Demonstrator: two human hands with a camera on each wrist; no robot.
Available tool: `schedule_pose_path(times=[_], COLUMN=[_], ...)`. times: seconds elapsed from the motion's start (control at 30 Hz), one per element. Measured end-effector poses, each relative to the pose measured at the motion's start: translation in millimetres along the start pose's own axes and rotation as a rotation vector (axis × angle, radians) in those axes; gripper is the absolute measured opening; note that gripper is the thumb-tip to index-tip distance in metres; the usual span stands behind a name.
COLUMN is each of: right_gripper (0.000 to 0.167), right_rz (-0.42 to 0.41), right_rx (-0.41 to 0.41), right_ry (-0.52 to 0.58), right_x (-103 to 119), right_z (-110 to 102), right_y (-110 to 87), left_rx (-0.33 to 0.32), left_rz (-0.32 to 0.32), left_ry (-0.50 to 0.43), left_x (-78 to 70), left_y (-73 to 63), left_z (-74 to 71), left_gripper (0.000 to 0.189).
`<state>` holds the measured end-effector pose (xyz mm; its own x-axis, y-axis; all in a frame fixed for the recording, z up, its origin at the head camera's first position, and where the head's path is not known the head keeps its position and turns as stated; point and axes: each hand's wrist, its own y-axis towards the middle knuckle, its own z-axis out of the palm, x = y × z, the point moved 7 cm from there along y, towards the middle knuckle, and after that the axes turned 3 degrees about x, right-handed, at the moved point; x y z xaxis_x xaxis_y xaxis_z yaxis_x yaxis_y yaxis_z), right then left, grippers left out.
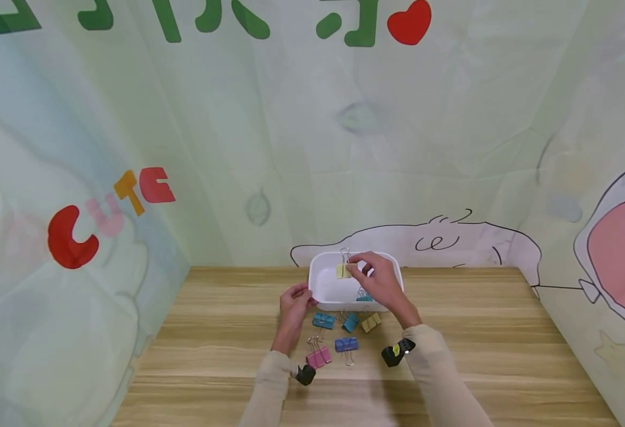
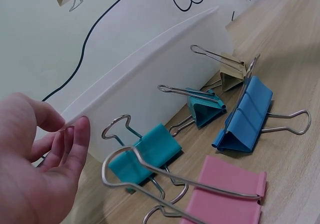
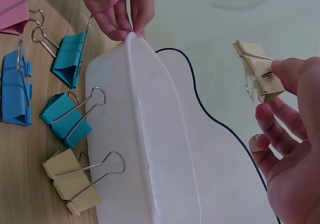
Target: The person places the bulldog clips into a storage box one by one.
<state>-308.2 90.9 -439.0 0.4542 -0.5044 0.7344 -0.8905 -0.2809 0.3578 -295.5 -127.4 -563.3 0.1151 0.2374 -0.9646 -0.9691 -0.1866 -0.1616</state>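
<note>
A pale yellow binder clip [image 1: 343,271] is pinched between thumb and fingers of my right hand [image 1: 379,283], above a white plastic tub [image 1: 336,305]. The right wrist view shows the yellow binder clip [image 3: 256,66] side-on, clear of the rim. My left hand [image 1: 293,309] grips the tub's left front corner; in the left wrist view its thumb and fingers pinch the rim. Inside the tub lies a teal binder clip [image 1: 364,296]. On the table in front are two teal clips [image 2: 146,153], a yellow clip [image 1: 370,322], a blue clip [image 1: 347,344] and a pink clip [image 1: 319,357].
The wood-grain table [image 1: 211,350] meets a printed cloth backdrop [image 1: 270,148] just behind the tub. Cloth also hangs along the left and right sides. Wire handles of the loose clips stick up near the tub's front wall.
</note>
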Motion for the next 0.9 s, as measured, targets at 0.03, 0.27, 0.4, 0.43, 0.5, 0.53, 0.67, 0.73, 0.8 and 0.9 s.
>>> schedule_pose_path(times=[0.03, 0.27, 0.4, 0.43, 0.5, 0.53, 0.67, 0.73, 0.8, 0.9], right_gripper=[0.029, 0.044, 0.044, 0.044, 0.044, 0.044, 0.044, 0.044, 0.043, 0.042], right_rz=[0.0, -0.003, 0.011, 0.014, 0.02, 0.022, 0.031, 0.029, 0.027, 0.012], right_rx=[0.002, -0.01, 0.0, 0.005, 0.012, 0.012, 0.018, 0.019, 0.021, 0.022], right_ry=[0.0, -0.016, -0.007, -0.003, 0.003, 0.004, -0.001, -0.007, -0.01, -0.015], right_x=[0.8, 8.5, 9.4, 8.7, 7.8, 7.3, 4.1, 2.2, 0.1, -2.7], right_z=[-0.3, -8.8, -12.4, -12.9, -13.8, -14.3, -15.5, -16.1, -16.7, -17.4], right_y=[0.0, -0.7, -1.7, -2.2, -3.6, -4.4, -9.7, -13.6, -18.1, -25.5], left_rx=[0.001, 0.016, 0.023, 0.025, 0.028, 0.026, 0.015, 0.006, 0.007, 0.007], left_rz=[0.001, 0.015, 0.016, 0.014, 0.011, 0.008, 0.001, 0.0, 0.0, 0.004], left_ry=[-0.004, -0.045, -0.057, -0.057, -0.057, -0.056, -0.044, -0.038, -0.037, -0.041], left_x=[0.3, 0.6, 0.4, 0.5, 0.8, 1.2, 2.3, 2.7, 2.6, 2.0], left_y=[0.2, 0.9, 0.7, 0.8, 1.1, 1.2, 1.7, 1.8, 2.0, 1.4], left_z=[0.1, 0.7, 0.6, 0.4, 0.2, 0.0, -0.6, -1.2, -1.3, -1.3], left_gripper=[0.031, 0.031, 0.031, 0.032, 0.032, 0.033, 0.032, 0.032, 0.031, 0.032])
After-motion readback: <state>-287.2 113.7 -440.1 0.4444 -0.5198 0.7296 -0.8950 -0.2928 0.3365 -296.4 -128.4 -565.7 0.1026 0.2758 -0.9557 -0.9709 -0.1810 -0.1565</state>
